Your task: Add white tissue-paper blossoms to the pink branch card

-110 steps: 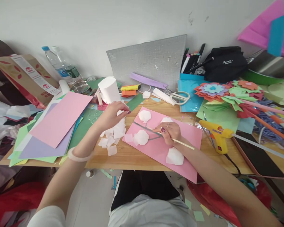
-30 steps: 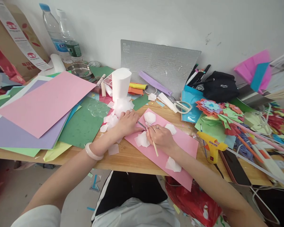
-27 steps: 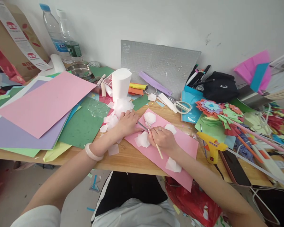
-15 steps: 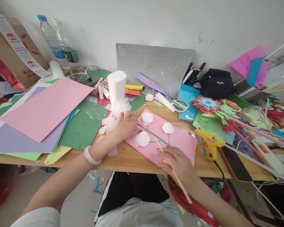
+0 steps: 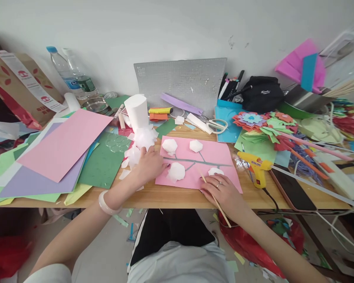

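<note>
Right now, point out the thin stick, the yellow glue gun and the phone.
Thin stick [image 5: 218, 205]: head view, on its shaft.
Yellow glue gun [image 5: 257, 166]: head view, on its body.
Phone [image 5: 293, 191]: head view, dark screen.

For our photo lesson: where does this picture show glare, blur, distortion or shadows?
Head view: the pink sheet evenly lit, only faint shadows; head view: glints on the clear plastic palette; head view: red bundle blurred at lower left; head view: bottles leaning outward, probably wide-angle distortion.

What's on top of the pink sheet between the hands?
Four white paper pieces and gray lines. The right hand, holding a stick, partly covers the lower-right piece; anything else beneath that hand is hidden.
</note>
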